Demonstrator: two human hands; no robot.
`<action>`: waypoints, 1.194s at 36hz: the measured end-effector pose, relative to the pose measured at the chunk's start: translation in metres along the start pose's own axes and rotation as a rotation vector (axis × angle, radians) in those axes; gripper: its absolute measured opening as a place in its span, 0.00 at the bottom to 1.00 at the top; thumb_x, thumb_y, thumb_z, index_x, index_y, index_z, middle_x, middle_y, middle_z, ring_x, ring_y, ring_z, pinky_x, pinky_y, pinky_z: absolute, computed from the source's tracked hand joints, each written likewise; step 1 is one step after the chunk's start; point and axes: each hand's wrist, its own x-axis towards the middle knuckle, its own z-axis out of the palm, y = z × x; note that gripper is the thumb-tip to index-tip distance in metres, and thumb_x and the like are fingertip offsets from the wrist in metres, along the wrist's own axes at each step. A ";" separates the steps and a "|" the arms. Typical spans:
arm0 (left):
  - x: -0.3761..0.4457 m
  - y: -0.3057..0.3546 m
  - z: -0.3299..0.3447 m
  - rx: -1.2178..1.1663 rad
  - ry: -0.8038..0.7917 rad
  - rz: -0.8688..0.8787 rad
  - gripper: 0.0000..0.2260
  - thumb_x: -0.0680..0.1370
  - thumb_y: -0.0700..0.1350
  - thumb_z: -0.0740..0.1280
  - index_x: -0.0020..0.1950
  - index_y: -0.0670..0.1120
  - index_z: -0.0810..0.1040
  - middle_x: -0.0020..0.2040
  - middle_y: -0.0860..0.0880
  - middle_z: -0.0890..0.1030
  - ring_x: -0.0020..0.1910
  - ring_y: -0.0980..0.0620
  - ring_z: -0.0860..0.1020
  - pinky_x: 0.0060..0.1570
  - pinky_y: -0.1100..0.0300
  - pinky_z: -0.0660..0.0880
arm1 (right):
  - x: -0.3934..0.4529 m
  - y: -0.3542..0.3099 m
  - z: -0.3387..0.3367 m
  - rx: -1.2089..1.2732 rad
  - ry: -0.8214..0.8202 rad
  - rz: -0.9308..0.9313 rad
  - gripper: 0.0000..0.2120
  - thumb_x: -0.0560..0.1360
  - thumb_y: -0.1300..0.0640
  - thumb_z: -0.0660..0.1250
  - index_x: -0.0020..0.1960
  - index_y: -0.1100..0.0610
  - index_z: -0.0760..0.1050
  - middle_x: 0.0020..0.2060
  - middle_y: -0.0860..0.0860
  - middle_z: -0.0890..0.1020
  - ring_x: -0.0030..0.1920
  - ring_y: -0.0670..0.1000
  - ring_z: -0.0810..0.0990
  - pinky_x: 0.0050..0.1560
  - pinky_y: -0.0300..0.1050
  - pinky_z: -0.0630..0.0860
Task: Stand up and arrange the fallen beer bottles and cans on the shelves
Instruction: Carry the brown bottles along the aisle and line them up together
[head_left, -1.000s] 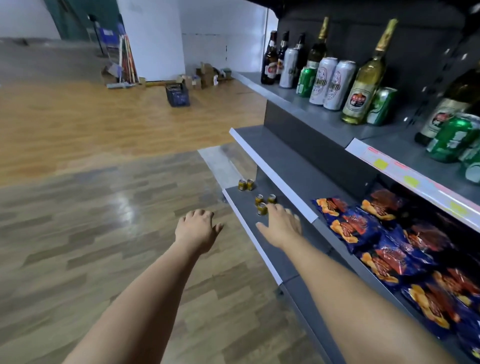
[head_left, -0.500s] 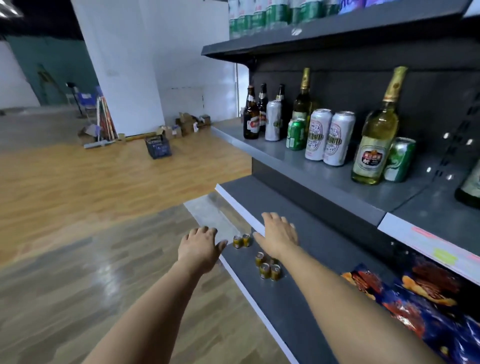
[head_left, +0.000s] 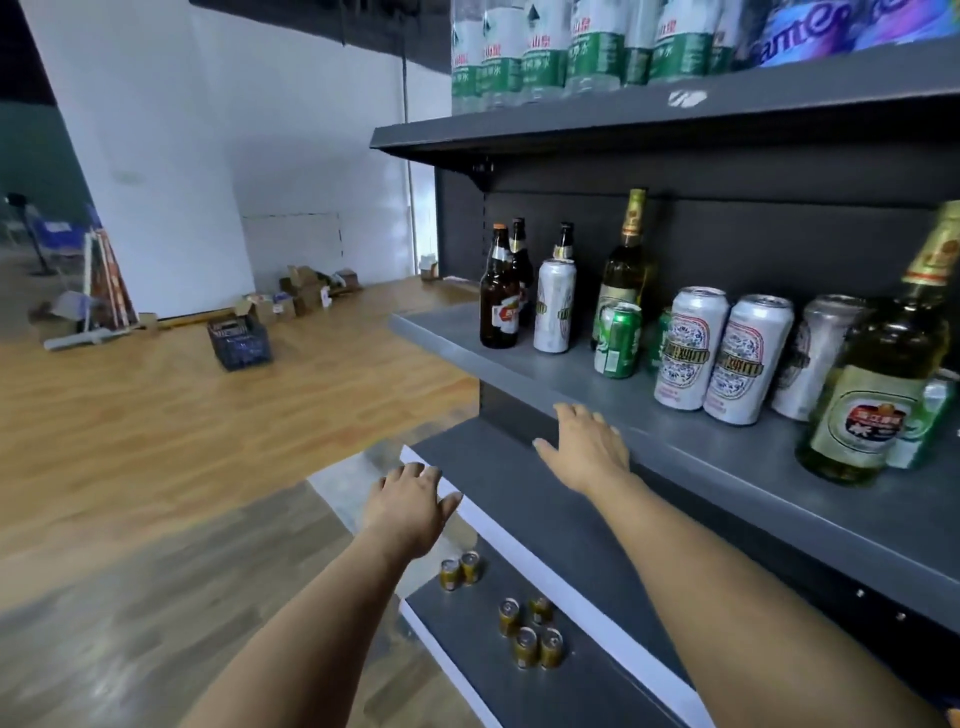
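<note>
A grey shelf (head_left: 675, 447) carries upright beer: brown bottles (head_left: 500, 301), a white can (head_left: 555, 306), a green bottle (head_left: 623, 275), a small green can (head_left: 618, 340), two white patterned cans (head_left: 722, 353), a silver can (head_left: 810, 358) and a large green bottle (head_left: 878, 395). A green can (head_left: 922, 421) sits partly hidden behind that large bottle. My right hand (head_left: 587, 447) hovers open at the shelf's front edge, holding nothing. My left hand (head_left: 410, 504) is open and empty, lower and to the left, off the shelving.
Small gold cans (head_left: 524, 631) stand on the lowest shelf below my hands. Water bottles (head_left: 519, 52) fill the top shelf. On the wooden floor to the left are a dark crate (head_left: 240, 340) and cardboard boxes (head_left: 301, 296).
The view has tilted up from the lower shelves to the beer shelf. Both hands have risen; my right hand went from the bottom shelf to the beer shelf's edge.
</note>
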 end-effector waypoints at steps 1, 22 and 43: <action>0.013 -0.011 -0.002 0.000 0.002 0.019 0.25 0.82 0.61 0.51 0.74 0.49 0.65 0.72 0.48 0.68 0.71 0.45 0.66 0.68 0.52 0.62 | 0.011 -0.007 0.000 0.008 0.007 0.022 0.26 0.80 0.43 0.58 0.73 0.56 0.61 0.70 0.55 0.68 0.69 0.57 0.67 0.65 0.52 0.66; 0.229 -0.117 -0.033 -0.142 0.058 0.219 0.24 0.82 0.59 0.52 0.75 0.50 0.62 0.74 0.48 0.65 0.71 0.45 0.64 0.67 0.52 0.64 | 0.198 -0.111 0.013 0.345 0.148 0.351 0.43 0.75 0.39 0.66 0.78 0.56 0.48 0.75 0.55 0.62 0.73 0.58 0.64 0.66 0.52 0.67; 0.420 -0.058 -0.053 -0.532 0.038 0.307 0.32 0.80 0.54 0.63 0.79 0.49 0.51 0.73 0.43 0.63 0.71 0.42 0.64 0.65 0.46 0.67 | 0.321 -0.105 0.053 0.460 0.502 0.520 0.51 0.68 0.38 0.73 0.78 0.53 0.46 0.71 0.52 0.69 0.68 0.57 0.71 0.60 0.55 0.74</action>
